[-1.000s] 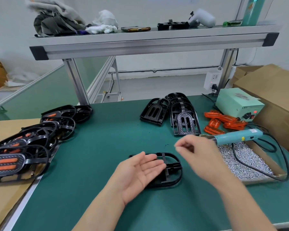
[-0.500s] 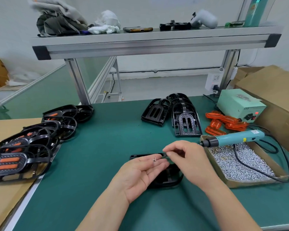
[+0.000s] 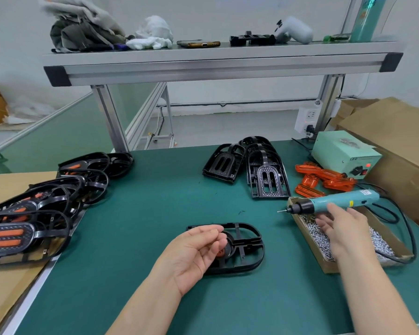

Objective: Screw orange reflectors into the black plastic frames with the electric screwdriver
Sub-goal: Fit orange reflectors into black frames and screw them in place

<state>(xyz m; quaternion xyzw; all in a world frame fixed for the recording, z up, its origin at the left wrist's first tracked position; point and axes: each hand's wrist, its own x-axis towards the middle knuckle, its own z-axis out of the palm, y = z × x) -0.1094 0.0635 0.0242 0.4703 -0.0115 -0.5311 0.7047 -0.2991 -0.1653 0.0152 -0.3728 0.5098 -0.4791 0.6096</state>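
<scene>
Bench (image 3: 143,238): green mat. A metal strip runs along its left edge, and the near edge shows at the lower right.
Open room: a broad stretch of mat shows from the left edge to the middle, and another between the worked frame and the far stack.
Right edge: crowded by the screw box (image 3: 329,267), a cable, and a cardboard carton (image 3: 397,141).
Overhead: shelf (image 3: 223,66) on aluminium posts above the far edge.
Black frame (image 3: 249,240): lies flat near the middle of the near edge. Its long axis runs left-right, with the rounded end to the right and the straight end to the left.
Left hand (image 3: 194,250): palm up over the frame's left end, fingers curled in to the thumb. Cannot tell whether it pinches anything.
Electric screwdriver (image 3: 336,201): rests across the far left corner of the screw box. Its long axis is nearly left-right, the bit points left toward bench centre, and the cable end is to the right.
Right hand (image 3: 341,228): fingers spread and blurred, above the screws just beneath the screwdriver body. Cannot tell whether it makes contact.
Orange reflectors (image 3: 324,178): loose heap between the screw box and the power unit (image 3: 344,155), toward the far right corner.
Bare frames (image 3: 266,175): stacked near the far edge, middle.
Fitted frames (image 3: 34,213): overlapping row along the left edge.
</scene>
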